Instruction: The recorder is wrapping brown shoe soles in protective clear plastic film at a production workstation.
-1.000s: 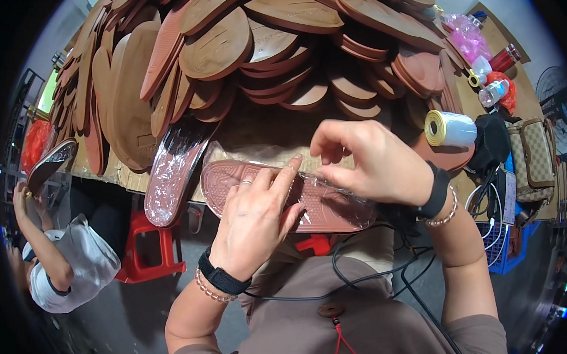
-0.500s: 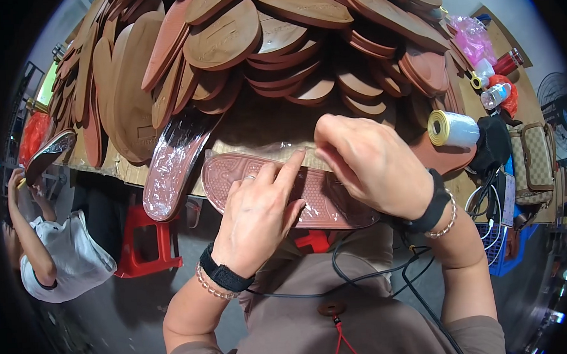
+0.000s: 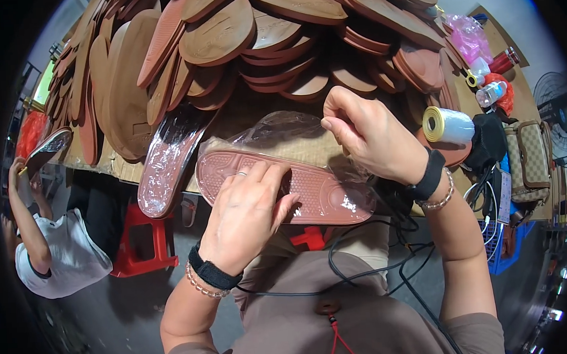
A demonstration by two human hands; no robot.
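Note:
A reddish-brown shoe sole lies patterned side up at the near table edge, with clear shiny film over its right end. My left hand rests on its left half, fingers laid along the surface and thumb apart. Loose clear plastic film rises in folds behind the sole. Above the sole's right end, my right hand is raised, fingers curled into a pinch on the film; its fingertips are partly hidden. A second sole, wrapped in glossy film, hangs over the table edge to the left.
A large heap of brown soles covers the back of the table. At the right are a roll of yellowish film, a black cap-like item, cables and a checked bag. A person works at far left beside a red stool.
My right hand has lifted away from the left hand, back and slightly right, drawing the film up behind the sole. My left hand stays on the sole, shifted slightly left.

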